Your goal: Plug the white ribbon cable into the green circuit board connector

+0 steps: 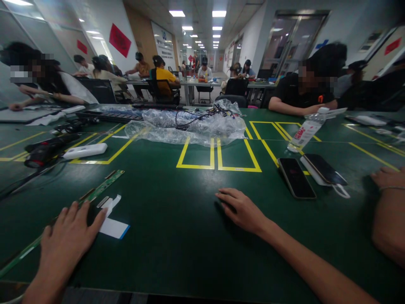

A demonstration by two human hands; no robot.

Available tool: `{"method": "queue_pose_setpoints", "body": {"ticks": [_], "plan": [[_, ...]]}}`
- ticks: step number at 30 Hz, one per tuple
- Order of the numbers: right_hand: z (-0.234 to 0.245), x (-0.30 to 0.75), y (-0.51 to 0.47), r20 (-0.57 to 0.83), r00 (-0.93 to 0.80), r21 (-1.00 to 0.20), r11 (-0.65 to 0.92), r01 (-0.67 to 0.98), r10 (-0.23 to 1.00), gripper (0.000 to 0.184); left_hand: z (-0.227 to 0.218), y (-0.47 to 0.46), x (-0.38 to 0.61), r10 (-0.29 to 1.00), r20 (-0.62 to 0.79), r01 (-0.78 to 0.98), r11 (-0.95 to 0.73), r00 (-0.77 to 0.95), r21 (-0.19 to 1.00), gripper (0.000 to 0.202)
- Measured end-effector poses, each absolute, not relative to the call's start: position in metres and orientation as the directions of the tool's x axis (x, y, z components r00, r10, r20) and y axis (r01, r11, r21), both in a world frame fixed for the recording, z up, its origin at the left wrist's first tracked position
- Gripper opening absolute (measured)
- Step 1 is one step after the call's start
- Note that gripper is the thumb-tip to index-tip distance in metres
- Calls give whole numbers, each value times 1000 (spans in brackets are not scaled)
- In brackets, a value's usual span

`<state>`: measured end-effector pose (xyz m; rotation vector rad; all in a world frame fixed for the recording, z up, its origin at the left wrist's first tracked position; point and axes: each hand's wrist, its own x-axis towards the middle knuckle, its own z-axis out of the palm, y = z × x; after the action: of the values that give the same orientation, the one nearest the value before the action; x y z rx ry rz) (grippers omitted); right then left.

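My left hand lies palm down at the left with its fingers stretched out, over a long, thin green circuit board. The hand covers the middle of the board; both ends show. By my thumb is a white flat ribbon cable with a blue-edged end, which the thumb partly overlaps. Whether the thumb presses on the cable I cannot tell. Near the middle of the green table, my right hand hovers or rests low, fingers extended and a little bent, holding nothing.
Crumpled clear plastic wrap with black cables lies across the back. Two phones and a water bottle are at right. Another person's arm rests at the right edge. Dark devices and a white one sit left.
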<state>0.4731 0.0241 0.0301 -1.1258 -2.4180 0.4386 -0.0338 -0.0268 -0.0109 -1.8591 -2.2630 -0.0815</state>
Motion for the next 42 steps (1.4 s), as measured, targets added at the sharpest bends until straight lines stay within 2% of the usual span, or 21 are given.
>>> {"method": "queue_pose_setpoints", "body": {"ticks": [3, 6, 8, 15, 18, 25, 42], "plan": [[30, 476, 24, 252, -567, -456, 613, 645, 784, 40, -4, -22, -14, 963, 228, 973, 180, -144, -146, 71], [29, 478, 24, 257, -564, -451, 614, 648, 785, 40, 2, -11, 20, 989, 139, 994, -27, 42, -106, 66], [29, 478, 24, 253, -562, -447, 610, 654, 788, 39, 5, -2, 54, 977, 130, 984, -162, 170, -71, 62], [28, 474, 23, 257, -513, -403, 573, 713, 819, 42, 20, 22, 198, 821, 119, 830, -556, 558, -56, 43], [24, 473, 24, 246, -490, -351, 548, 759, 836, 49, 22, 30, 241, 740, 166, 755, -653, 652, -55, 41], [20, 473, 25, 210, -509, -261, 550, 793, 835, 43, 17, 36, 259, 735, 241, 758, -652, 633, -1, 37], [16, 465, 23, 252, -481, -221, 534, 816, 840, 40, 17, 36, 248, 751, 240, 765, -642, 615, 48, 39]]}}
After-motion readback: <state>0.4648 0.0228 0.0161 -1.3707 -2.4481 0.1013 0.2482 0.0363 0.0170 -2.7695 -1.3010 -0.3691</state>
